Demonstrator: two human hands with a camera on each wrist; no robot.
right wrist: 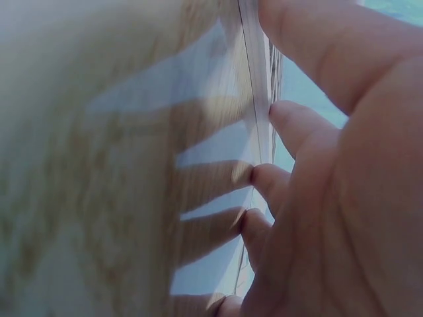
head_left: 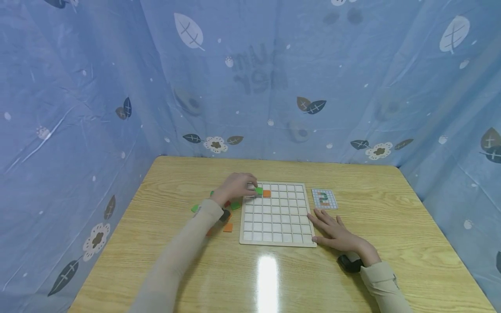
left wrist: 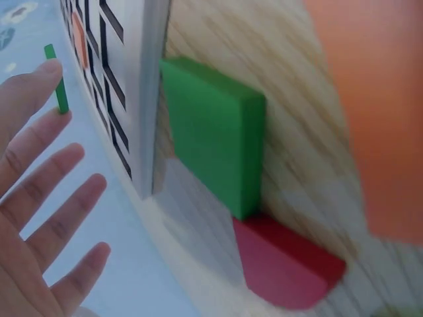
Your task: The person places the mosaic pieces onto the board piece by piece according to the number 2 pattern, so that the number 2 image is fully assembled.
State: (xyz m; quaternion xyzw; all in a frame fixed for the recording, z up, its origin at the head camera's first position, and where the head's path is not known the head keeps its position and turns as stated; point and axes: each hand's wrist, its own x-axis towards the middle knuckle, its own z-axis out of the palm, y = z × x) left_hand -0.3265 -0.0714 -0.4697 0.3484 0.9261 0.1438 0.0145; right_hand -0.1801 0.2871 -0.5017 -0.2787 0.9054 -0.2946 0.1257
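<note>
A green square tile (head_left: 258,191) is pinched between the thumb and a fingertip of my left hand (head_left: 236,186), over the upper left of the white gridded board (head_left: 278,245). In the left wrist view the same green tile (left wrist: 62,96) stands edge-on between the fingertips, while the other fingers are spread. An orange tile (head_left: 267,193) lies in a board square just right of it. My right hand (head_left: 332,230) has its fingers spread, thumb and fingertips at the board's right edge; the right wrist view shows the fingertips (right wrist: 261,175) touching down along that edge.
Loose green, orange and red tiles lie left of the board, among them a green tile (left wrist: 211,132), a red piece (left wrist: 284,261) and an orange tile (head_left: 228,227). A pattern card (head_left: 330,200) lies right of the board. Blue patterned curtain (head_left: 250,87) surrounds the wooden table (head_left: 219,278).
</note>
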